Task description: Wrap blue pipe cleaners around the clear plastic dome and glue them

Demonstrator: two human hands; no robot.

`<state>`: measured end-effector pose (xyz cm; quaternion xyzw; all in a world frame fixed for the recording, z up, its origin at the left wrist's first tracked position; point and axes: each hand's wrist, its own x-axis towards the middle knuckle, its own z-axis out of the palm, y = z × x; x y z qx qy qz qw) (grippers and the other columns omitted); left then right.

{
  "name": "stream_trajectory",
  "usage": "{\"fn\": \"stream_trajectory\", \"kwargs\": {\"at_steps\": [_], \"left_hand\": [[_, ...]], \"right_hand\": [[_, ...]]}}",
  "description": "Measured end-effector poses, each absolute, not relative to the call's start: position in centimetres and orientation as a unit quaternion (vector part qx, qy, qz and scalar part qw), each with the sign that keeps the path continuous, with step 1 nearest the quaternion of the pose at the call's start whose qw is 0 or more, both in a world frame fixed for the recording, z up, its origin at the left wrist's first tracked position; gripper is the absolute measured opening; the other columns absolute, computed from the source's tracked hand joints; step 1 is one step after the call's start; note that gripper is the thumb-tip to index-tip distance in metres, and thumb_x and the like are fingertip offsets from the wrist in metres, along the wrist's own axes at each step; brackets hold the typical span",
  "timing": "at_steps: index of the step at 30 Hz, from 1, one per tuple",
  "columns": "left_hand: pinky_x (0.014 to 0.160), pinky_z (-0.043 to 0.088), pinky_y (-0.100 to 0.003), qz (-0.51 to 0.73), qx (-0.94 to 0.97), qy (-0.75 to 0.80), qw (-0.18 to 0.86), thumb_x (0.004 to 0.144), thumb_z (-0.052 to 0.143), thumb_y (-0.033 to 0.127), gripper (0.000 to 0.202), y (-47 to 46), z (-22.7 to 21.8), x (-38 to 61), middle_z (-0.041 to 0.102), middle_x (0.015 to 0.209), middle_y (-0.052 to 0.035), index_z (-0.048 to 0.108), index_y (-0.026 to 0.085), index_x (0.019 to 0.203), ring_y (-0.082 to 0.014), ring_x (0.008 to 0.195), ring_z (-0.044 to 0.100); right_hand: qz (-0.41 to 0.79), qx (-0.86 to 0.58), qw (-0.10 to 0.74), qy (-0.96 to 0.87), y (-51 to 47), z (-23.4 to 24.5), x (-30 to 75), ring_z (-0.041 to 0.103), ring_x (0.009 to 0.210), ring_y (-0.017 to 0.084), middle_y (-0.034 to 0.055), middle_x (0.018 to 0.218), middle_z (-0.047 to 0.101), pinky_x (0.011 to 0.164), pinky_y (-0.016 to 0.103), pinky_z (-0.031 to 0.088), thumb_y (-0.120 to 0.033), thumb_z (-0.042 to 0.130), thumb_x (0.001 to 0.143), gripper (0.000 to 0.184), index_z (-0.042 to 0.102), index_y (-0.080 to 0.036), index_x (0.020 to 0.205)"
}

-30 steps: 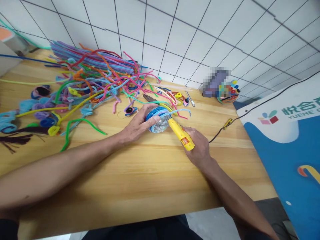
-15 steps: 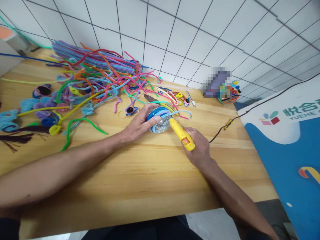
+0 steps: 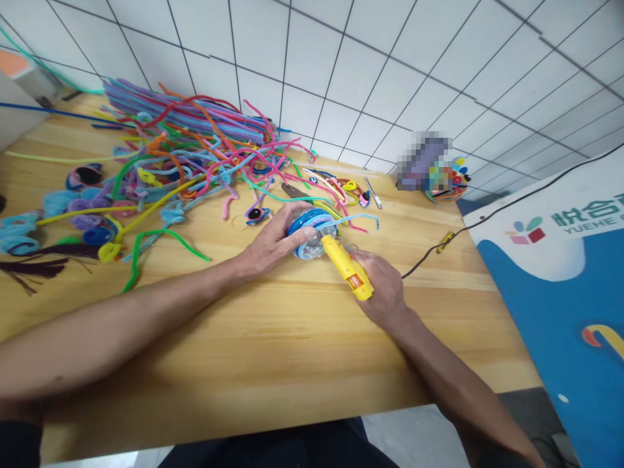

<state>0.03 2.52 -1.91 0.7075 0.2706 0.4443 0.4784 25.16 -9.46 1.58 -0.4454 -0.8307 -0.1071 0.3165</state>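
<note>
My left hand [image 3: 283, 239] is closed around a clear round container wrapped in blue pipe cleaner [image 3: 311, 221], its thumb pressing on the near side. A loose light-blue pipe cleaner end [image 3: 358, 219] sticks out from the container to the right. In my right hand [image 3: 383, 283] is a yellow glue gun [image 3: 347, 266], its front end at the clear part of the container. Whether the nozzle touches the surface I cannot tell. The right fingers are partly hidden behind the gun.
Loose pipe cleaners [image 3: 195, 169] and a purple bundle [image 3: 185, 114] spread over the table's back left. Pliers [image 3: 295, 191] lie behind the container, a pen [image 3: 373, 193] to their right. A black cord [image 3: 429, 252] runs right. A decorated basket [image 3: 446, 185] stands against the tiled wall.
The glue gun has shifted slightly left and down along the container, its front end now over the clear part. My left hand holds the container almost where it was.
</note>
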Motion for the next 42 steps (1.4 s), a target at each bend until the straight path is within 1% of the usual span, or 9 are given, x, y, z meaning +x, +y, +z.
{"fn": "stream_trajectory", "kwargs": {"at_steps": [5, 12, 17, 22, 28, 34, 37, 40, 42], "left_hand": [[0.120, 0.050, -0.056, 0.442, 0.714, 0.269, 0.472, 0.103, 0.067, 0.067, 0.058, 2.5, -1.7, 0.0, 0.066, 0.146, -0.0107, 0.058, 0.029, 0.146, -0.0326, 0.135, 0.063], [0.120, 0.052, -0.054, 0.445, 0.710, 0.270, 0.474, 0.103, 0.069, 0.064, 0.056, 2.5, -1.8, 0.0, 0.067, 0.146, -0.0096, 0.059, 0.029, 0.146, -0.0317, 0.134, 0.065], [0.119, 0.053, -0.053, 0.441, 0.705, 0.269, 0.486, 0.102, 0.069, 0.066, 0.058, 2.3, -1.5, 0.0, 0.067, 0.145, -0.0105, 0.057, 0.027, 0.144, -0.0315, 0.134, 0.065], [0.120, 0.052, -0.053, 0.445, 0.706, 0.273, 0.479, 0.102, 0.069, 0.066, 0.058, 2.3, -1.4, 0.1, 0.067, 0.144, -0.0105, 0.058, 0.027, 0.142, -0.0316, 0.134, 0.065], [0.118, 0.054, -0.053, 0.441, 0.708, 0.273, 0.479, 0.103, 0.070, 0.063, 0.055, 2.4, -1.6, 0.0, 0.068, 0.145, -0.0100, 0.057, 0.028, 0.143, -0.0314, 0.133, 0.066], [0.121, 0.053, -0.053, 0.445, 0.705, 0.265, 0.485, 0.104, 0.068, 0.062, 0.053, 2.3, -1.5, 0.0, 0.066, 0.146, -0.0103, 0.057, 0.028, 0.143, -0.0314, 0.136, 0.065], [0.120, 0.053, -0.054, 0.441, 0.706, 0.274, 0.481, 0.104, 0.068, 0.063, 0.054, 2.2, -1.4, -0.1, 0.067, 0.145, -0.0100, 0.057, 0.028, 0.143, -0.0318, 0.135, 0.065], [0.118, 0.054, -0.051, 0.441, 0.705, 0.274, 0.483, 0.104, 0.069, 0.063, 0.054, 2.2, -1.3, -0.1, 0.068, 0.143, -0.0098, 0.057, 0.028, 0.143, -0.0311, 0.132, 0.065], [0.117, 0.055, -0.050, 0.441, 0.703, 0.275, 0.486, 0.104, 0.069, 0.062, 0.054, 2.3, -1.4, -0.2, 0.068, 0.143, -0.0100, 0.057, 0.027, 0.143, -0.0308, 0.132, 0.066]], "right_hand": [[-0.105, -0.437, 0.325, -0.832, -9.6, 1.4, 25.0, 0.082, 0.095, 0.026, 0.0107, 0.113, 0.084, 0.080, 0.038, 0.066, -0.023, 0.054, 0.109, 0.027, 0.063, -0.022, 0.135], [-0.100, -0.450, 0.318, -0.828, -9.5, 1.3, 25.7, 0.082, 0.105, 0.027, 0.0105, 0.117, 0.084, 0.088, 0.040, 0.067, -0.021, 0.058, 0.106, 0.037, 0.063, -0.024, 0.143], [-0.114, -0.445, 0.335, -0.823, -9.4, 1.3, 26.1, 0.082, 0.105, 0.027, 0.0104, 0.114, 0.084, 0.085, 0.039, 0.067, -0.018, 0.061, 0.105, 0.037, 0.063, -0.022, 0.142], [-0.109, -0.455, 0.328, -0.821, -9.5, 1.1, 26.3, 0.081, 0.105, 0.028, 0.0099, 0.117, 0.084, 0.087, 0.039, 0.068, -0.019, 0.060, 0.105, 0.041, 0.062, -0.023, 0.146], [-0.117, -0.468, 0.323, -0.814, -9.6, 0.9, 26.2, 0.082, 0.100, 0.029, 0.0103, 0.115, 0.084, 0.084, 0.041, 0.069, -0.024, 0.059, 0.106, 0.036, 0.063, -0.026, 0.142], [-0.115, -0.454, 0.328, -0.820, -9.3, 0.8, 25.8, 0.083, 0.097, 0.027, 0.0102, 0.108, 0.084, 0.081, 0.040, 0.069, -0.028, 0.055, 0.110, 0.022, 0.066, -0.024, 0.128], [-0.114, -0.463, 0.325, -0.817, -9.2, 1.0, 26.0, 0.083, 0.097, 0.026, 0.0105, 0.110, 0.084, 0.081, 0.039, 0.070, -0.026, 0.056, 0.109, 0.023, 0.065, -0.024, 0.130], [-0.094, -0.456, 0.337, -0.819, -9.5, 1.3, 26.2, 0.083, 0.098, 0.026, 0.0100, 0.111, 0.085, 0.081, 0.038, 0.069, -0.021, 0.061, 0.105, 0.027, 0.065, -0.024, 0.131], [-0.065, -0.453, 0.352, -0.817, -9.8, 1.5, 26.4, 0.082, 0.098, 0.026, 0.0088, 0.110, 0.085, 0.082, 0.038, 0.068, -0.021, 0.066, 0.103, 0.027, 0.067, -0.025, 0.129]]}}
